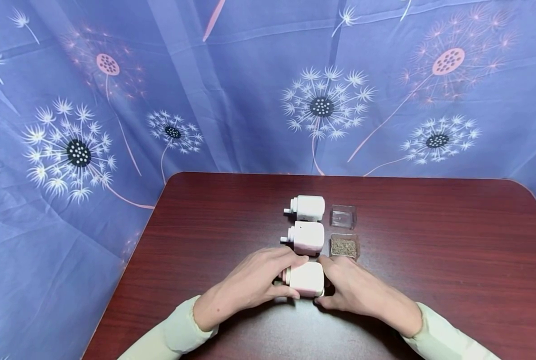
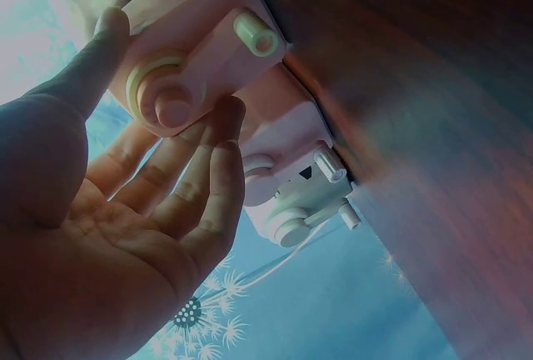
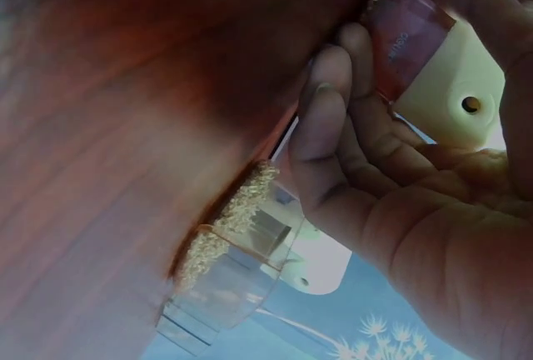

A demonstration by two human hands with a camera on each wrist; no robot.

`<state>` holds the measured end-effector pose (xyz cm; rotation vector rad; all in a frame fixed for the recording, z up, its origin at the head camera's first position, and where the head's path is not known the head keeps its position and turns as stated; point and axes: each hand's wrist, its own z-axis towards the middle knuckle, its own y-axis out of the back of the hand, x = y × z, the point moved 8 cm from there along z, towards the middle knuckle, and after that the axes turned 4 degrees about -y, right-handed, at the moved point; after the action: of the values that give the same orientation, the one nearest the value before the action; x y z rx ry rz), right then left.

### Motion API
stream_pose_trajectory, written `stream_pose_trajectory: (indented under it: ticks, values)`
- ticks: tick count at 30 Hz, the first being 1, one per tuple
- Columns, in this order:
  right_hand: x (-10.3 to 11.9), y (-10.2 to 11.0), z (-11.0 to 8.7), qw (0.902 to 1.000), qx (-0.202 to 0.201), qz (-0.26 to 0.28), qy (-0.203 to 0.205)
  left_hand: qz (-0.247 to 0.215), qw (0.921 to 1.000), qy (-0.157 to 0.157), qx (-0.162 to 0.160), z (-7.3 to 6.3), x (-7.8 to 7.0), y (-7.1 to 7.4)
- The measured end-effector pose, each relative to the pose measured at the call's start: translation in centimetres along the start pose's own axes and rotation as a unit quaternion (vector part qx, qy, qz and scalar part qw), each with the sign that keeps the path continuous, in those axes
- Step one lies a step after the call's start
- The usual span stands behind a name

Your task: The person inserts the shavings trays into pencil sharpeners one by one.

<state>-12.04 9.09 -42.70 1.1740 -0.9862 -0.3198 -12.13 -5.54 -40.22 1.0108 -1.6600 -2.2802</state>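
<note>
A crank pencil sharpener (image 1: 307, 280), pale on top with a pink lower edge, lies nearest the person between both hands. My left hand (image 1: 254, 280) grips it at the crank end, thumb on the near side and fingers on the far side. The left wrist view shows its crank handle (image 2: 260, 37) facing the palm. At the other end, my right hand (image 1: 358, 287) pinches the pink see-through shavings drawer (image 3: 410, 33) between thumb and fingers. That drawer sits against the cream body, with shavings along its edge.
Two similar sharpeners, a pinkish-white one (image 1: 308, 238) and a white one (image 1: 310, 207), stand in a row behind. Right of them lie a clear drawer with shavings (image 1: 357, 244) and another clear drawer (image 1: 342, 217). A patterned blue cloth (image 1: 250, 100) hangs behind the table (image 1: 430, 240).
</note>
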Motion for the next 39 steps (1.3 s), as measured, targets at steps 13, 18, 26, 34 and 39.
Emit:
stream_pose_trajectory:
  ticks: [13, 18, 26, 34, 39]
  values:
    - [0.09, -0.25, 0.47, 0.9999, 0.008, 0.011, -0.011, -0.005, 1.0000, -0.002, -0.007, -0.18, -0.10, 0.18]
    - [0.12, -0.19, 0.40, 0.9999, 0.006, 0.011, -0.007, -0.001, 1.0000, -0.006, -0.006, -0.12, -0.14, 0.15]
    - [0.01, -0.27, 0.35, 0.9998, 0.008, 0.014, -0.009, 0.004, 1.0000, -0.007, -0.003, -0.12, -0.11, 0.08]
    - [-0.23, -0.42, 0.19, 0.9988, 0.008, 0.043, -0.023, 0.012, 0.9999, -0.011, -0.004, -0.08, -0.19, 0.08]
    - [-0.34, -0.48, 0.11, 0.9984, 0.001, 0.049, -0.028, 0.029, 0.9995, -0.015, 0.003, -0.05, -0.10, -0.08]
